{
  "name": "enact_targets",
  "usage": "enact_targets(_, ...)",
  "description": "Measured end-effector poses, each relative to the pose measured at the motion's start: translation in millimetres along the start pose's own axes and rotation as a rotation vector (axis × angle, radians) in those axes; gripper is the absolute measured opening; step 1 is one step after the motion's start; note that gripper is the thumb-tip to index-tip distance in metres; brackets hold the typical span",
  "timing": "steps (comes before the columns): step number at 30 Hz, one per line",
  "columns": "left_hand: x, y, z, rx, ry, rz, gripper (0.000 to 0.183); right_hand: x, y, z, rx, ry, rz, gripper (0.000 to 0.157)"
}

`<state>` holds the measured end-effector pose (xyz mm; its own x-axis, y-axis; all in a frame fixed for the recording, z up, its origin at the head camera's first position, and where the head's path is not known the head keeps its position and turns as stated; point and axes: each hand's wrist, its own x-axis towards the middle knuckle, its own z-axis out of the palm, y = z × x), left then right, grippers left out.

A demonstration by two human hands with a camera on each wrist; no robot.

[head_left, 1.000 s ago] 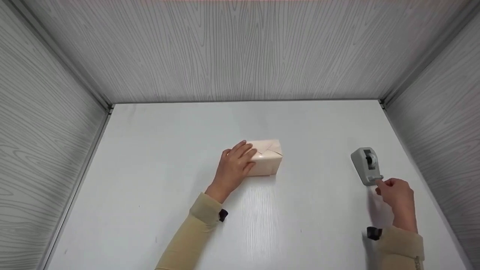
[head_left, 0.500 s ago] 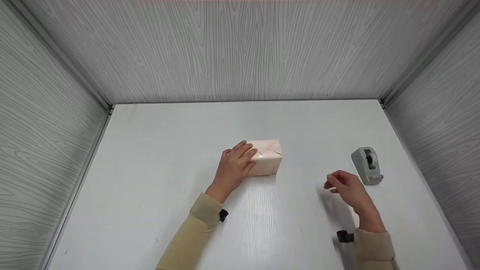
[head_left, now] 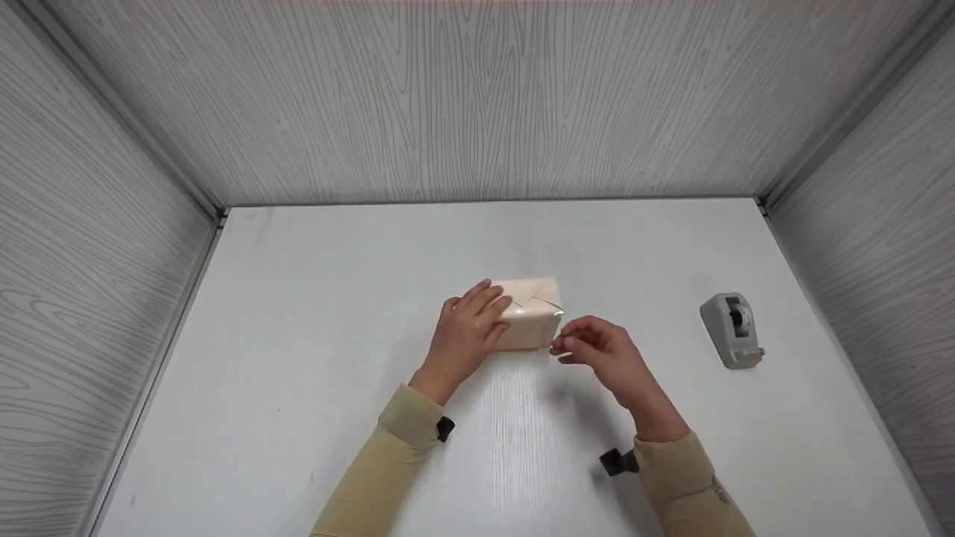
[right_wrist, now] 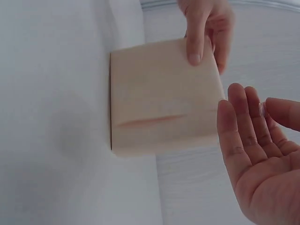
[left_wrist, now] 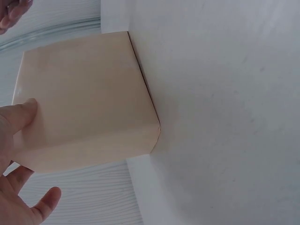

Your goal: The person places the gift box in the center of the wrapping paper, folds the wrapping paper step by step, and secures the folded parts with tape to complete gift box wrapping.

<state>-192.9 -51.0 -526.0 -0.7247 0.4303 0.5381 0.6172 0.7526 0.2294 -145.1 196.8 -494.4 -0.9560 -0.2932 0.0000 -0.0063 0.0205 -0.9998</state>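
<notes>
A box wrapped in pale peach paper (head_left: 531, 326) stands mid-table, folded flaps showing on its top. My left hand (head_left: 464, 333) grips its left end, fingers over the top and thumb (left_wrist: 23, 116) against the near side. By the box's near right corner is my right hand (head_left: 600, 350). Between its thumb and a finger it pinches a small piece of clear tape (right_wrist: 262, 109). In the right wrist view an open slit-like seam (right_wrist: 152, 121) runs along the box's side. Whether the tape touches the box I cannot tell.
A grey tape dispenser (head_left: 727, 332) with a roll in it stands on the right of the white table (head_left: 358, 261). Grey wood-grain panels (head_left: 477, 104) enclose the table at the back and both sides.
My right hand has moved left from the tape dispenser to the box, carrying a piece of tape. The left hand and the box have stayed in place.
</notes>
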Motion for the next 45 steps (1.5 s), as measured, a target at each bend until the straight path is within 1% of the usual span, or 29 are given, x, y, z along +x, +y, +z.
enact_targets(3,-0.2,0.4,-0.2,0.003,-0.008,-0.008,0.037,8,-4,13.6,0.108,-0.036,0.009,0.025)
enact_targets(5,-0.4,0.6,-0.1,0.004,-0.01,-0.012,0.037,13,-6,21.1,0.161,-0.053,0.034,0.027)
enact_targets(11,-0.9,0.9,0.5,-0.011,-0.005,-0.015,0.037,26,-7,34.3,0.25,-0.075,0.112,0.029)
enact_targets(15,-1.2,0.8,0.2,-0.021,-0.002,-0.011,0.037,33,-7,36.6,0.327,-0.083,0.14,0.028)
enact_targets(17,-0.9,0.9,-0.1,-0.022,-0.002,-0.01,0.036,35,-8,37.4,0.354,-0.084,0.159,0.031)
enact_targets(22,0.3,1.9,-1.7,-0.012,-0.029,-0.021,0.037,41,-10,39.3,0.406,-0.056,0.224,0.035)
enact_targets(26,1.7,2.9,-3.0,-0.009,-0.046,-0.026,0.043,43,-8,39.3,0.471,-0.044,0.266,0.028)
enact_targets(29,2.2,2.7,-3.0,0.002,-0.048,-0.016,0.045,44,-7,38.8,0.514,-0.042,0.281,0.023)
enact_targets(32,2.0,2.4,-2.3,0.02,-0.048,-0.001,0.042,43,-8,38.1,0.524,-0.05,0.284,0.022)
enact_targets(39,2.5,3.1,-2.7,0.052,-0.058,0.01,0.034,40,-10,37.7,0.499,-0.056,0.305,0.028)
enact_targets(42,3.3,3.4,-3.0,0.061,-0.061,0.006,0.033,38,-10,37.8,0.526,-0.056,0.313,0.028)
enact_targets(45,4.1,3.8,-3.3,0.063,-0.062,0.002,0.032,35,-9,37.9,0.585,-0.043,0.322,0.026)
